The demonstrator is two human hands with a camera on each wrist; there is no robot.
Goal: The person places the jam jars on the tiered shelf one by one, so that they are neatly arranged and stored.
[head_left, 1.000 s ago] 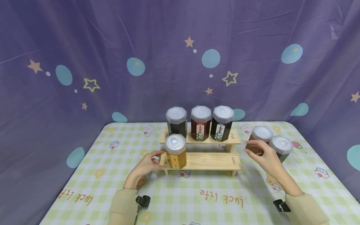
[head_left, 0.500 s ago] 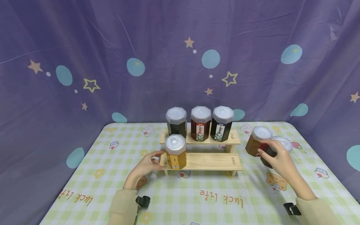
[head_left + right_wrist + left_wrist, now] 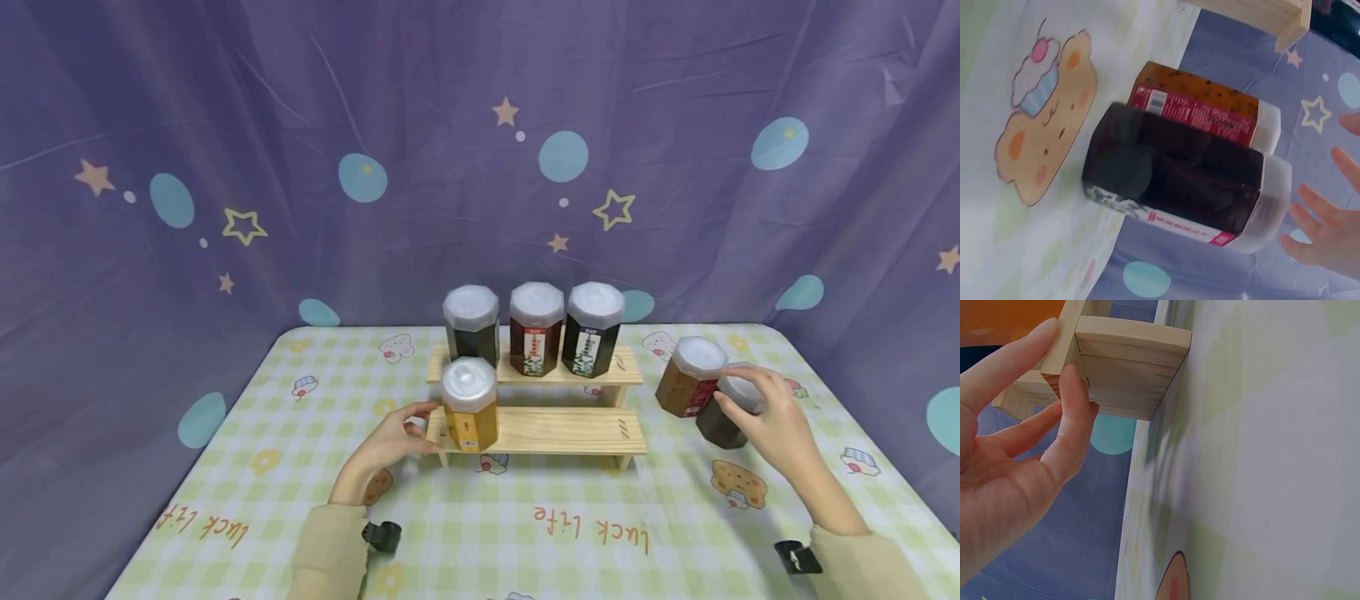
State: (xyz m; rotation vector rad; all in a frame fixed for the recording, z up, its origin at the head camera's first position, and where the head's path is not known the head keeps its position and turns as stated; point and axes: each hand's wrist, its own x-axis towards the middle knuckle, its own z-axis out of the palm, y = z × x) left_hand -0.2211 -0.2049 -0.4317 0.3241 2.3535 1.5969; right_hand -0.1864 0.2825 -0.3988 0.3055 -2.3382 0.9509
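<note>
My left hand (image 3: 393, 435) grips the left end of a two-step wooden rack (image 3: 570, 429), with fingertips on the lower board's edge (image 3: 1063, 347). Beside it, a yellow jar (image 3: 470, 408) with a clear whitish lid stands on the lower step. On the upper step are three darker jars: a greenish-black one (image 3: 472, 342), a red-labelled one (image 3: 536, 333) and a black one (image 3: 592, 333). At the right, my right hand (image 3: 776, 421) hovers by the lid of a dark jar (image 3: 1175, 165), its fingers spread and apart from the lid in the right wrist view. An amber jar (image 3: 684, 387) with a red label stands against it.
A green-and-white checked cloth (image 3: 570, 550) covers the table. Behind hangs a purple curtain (image 3: 442, 225) with stars and blue shapes. A bare stretch of board lies right of the yellow jar on the lower step.
My right hand has moved rightward, past the amber jar to the dark jar at the right. The left hand, the rack and the jars have stayed in place.
</note>
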